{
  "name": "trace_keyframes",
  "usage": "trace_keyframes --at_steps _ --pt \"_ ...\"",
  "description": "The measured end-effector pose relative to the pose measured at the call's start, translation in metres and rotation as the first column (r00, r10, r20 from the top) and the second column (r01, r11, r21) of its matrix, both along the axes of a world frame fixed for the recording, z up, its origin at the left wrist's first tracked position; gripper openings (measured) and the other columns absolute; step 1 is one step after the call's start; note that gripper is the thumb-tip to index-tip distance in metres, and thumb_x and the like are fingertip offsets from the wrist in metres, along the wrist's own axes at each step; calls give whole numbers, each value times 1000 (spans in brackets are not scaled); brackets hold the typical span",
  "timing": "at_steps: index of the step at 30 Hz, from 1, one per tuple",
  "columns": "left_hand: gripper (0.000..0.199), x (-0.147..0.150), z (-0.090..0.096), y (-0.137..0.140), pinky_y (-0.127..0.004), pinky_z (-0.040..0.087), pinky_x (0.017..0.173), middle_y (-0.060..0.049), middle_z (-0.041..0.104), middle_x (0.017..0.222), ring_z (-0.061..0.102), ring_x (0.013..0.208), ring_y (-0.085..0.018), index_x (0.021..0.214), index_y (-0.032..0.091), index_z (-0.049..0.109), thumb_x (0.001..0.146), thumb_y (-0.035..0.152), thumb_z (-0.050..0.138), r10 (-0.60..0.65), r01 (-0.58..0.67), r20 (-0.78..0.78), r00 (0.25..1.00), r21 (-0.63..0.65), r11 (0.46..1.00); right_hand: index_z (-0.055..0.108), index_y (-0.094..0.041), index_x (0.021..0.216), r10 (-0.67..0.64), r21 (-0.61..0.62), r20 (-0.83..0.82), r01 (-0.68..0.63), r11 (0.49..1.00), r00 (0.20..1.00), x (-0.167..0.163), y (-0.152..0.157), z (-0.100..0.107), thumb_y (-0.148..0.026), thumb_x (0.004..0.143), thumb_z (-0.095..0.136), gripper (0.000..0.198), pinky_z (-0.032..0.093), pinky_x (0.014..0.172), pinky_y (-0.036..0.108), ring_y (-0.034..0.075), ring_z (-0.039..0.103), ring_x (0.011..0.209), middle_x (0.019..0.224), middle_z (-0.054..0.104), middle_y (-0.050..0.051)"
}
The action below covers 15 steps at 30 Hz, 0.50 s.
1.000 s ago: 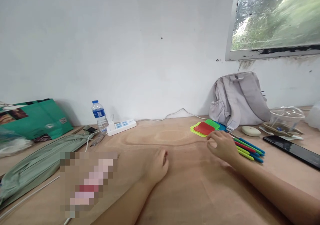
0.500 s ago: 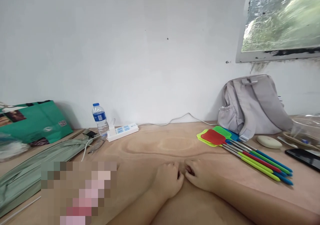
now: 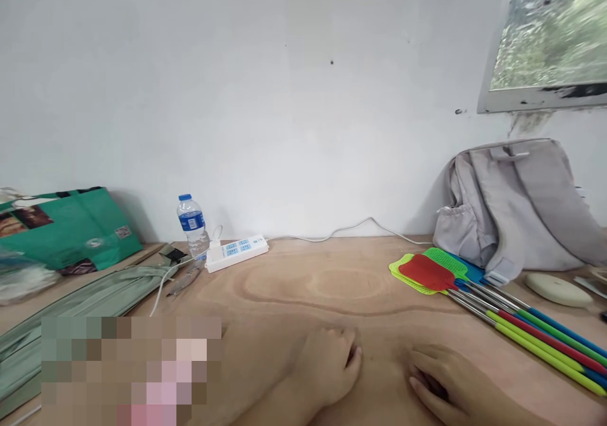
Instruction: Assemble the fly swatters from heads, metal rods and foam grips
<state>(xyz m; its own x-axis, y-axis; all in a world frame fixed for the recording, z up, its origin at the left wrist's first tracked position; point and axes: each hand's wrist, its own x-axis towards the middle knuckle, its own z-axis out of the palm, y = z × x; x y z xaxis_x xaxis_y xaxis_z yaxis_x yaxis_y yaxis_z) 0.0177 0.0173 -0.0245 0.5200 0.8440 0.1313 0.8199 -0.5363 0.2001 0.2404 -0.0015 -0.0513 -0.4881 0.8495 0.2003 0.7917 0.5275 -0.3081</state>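
Note:
My left hand [image 3: 328,364] rests on the wooden table [image 3: 294,303], its fingers curled in and the thumb near them. Nothing shows in it. To its right, separated by bare wood, my right hand [image 3: 443,382] lies low over the tabletop. Its fingers reach forward, with the thumb apart and a dark gap between, and it holds nothing. The nearest objects are several fly swatters [image 3: 427,272], lying in a fanned bundle beyond and right of my right hand. Their mesh heads are yellow, red, green and blue, on metal shafts with coloured grips.
Against the wall lean a grey backpack [image 3: 526,205] and a green bag [image 3: 76,230]. A water bottle [image 3: 193,224] stands behind a white power strip [image 3: 238,253]. Grey-green fabric [image 3: 95,299] lies left, beside a blurred-out patch. An oval beige case [image 3: 558,289] sits by the backpack.
My hands have moved apart: the right has shifted right and nearer to me, its fingers loosening. The left stays curled, slightly lower in view. The camera has turned a little left.

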Motion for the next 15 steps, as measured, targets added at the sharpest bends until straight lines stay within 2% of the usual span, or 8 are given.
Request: trace_keyframes --at_steps 7,15 --pt "28 2 5 -1 -32 44 60 -9 67 80 62 71 -24 83 17 57 86 30 33 9 -12 -55 998 -56 998 48 -19 61 -25 -110 71 32 993 997 3 7 -5 -30 82 41 24 29 54 24 12 46 57 62 57 1" --pt "28 2 4 0 -34 46 62 -8 67 82 62 73 -25 84 18 56 86 30 31 7 -11 -80 997 -52 999 43 -18 60 -15 -169 16 17 985 1000 7 11 -10 -30 81 43 24 29 53 23 11 44 57 60 54 -1"
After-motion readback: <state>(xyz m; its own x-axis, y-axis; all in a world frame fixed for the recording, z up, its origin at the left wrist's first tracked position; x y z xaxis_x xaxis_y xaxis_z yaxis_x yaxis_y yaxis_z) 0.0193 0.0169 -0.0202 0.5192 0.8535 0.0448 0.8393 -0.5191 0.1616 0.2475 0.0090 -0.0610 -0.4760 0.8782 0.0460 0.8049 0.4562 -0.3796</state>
